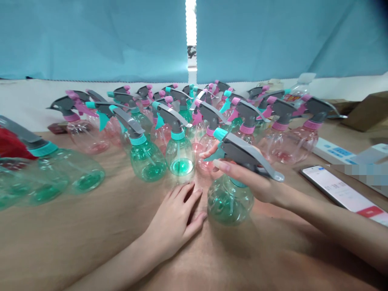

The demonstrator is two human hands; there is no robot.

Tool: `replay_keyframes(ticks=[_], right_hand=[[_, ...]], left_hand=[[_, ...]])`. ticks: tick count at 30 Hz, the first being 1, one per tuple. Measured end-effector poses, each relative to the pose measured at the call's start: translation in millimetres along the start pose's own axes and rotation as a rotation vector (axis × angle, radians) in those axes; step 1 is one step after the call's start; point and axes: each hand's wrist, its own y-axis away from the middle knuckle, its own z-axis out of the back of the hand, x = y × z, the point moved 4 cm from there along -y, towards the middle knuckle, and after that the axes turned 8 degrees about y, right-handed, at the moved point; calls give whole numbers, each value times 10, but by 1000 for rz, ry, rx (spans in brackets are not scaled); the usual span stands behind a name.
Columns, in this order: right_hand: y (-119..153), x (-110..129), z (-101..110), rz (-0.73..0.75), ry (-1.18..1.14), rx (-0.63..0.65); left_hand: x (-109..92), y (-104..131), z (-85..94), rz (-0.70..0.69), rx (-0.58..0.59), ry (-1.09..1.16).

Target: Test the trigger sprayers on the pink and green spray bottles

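Observation:
My right hand (257, 180) grips a green spray bottle (230, 202) around its neck, just under the grey and turquoise spray head (242, 149). The bottle tilts slightly, and whether its base touches the table cannot be told. Fingers of this hand extend past the turquoise trigger. To the left of that bottle, my left hand (178, 214) lies palm down on the brown tabletop, fingers spread and holding nothing. Just beyond its fingertips stand two green spray bottles (180, 155) with turquoise collars.
Several pink and green spray bottles (279, 141) crowd the back of the table. More green bottles (87, 171) stand at left, near something red (12, 143). At right are a lit phone (342, 192), a white box (333, 151) and a cardboard box (368, 111). A blue curtain (106, 40) hangs behind.

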Motion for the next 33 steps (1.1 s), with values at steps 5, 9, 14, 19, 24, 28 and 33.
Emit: replay_keyframes(ticks=[5,9,14,19,24,28,33], right_hand=[[-19,54,29,67,20,19],[-2,78,44,117,14,14],[1,60,44,125,1,43],[-1,-16,21,62,-40,73],[27,-38,9,26,-24,4],[39,-29,-10,17,-30,-27],[44,-33,-4,27,-66,-37]], left_hand=[[-3,-1,1,2,15,-11],[1,2,-3,5,16,-18],[11,-4,-7,7,6,-13],[8,-9,-8,12,10,11],[2,-1,4,9,-6,14],[3,-3,2,11,-1,15],[5,-5,-7,9,4,1]])
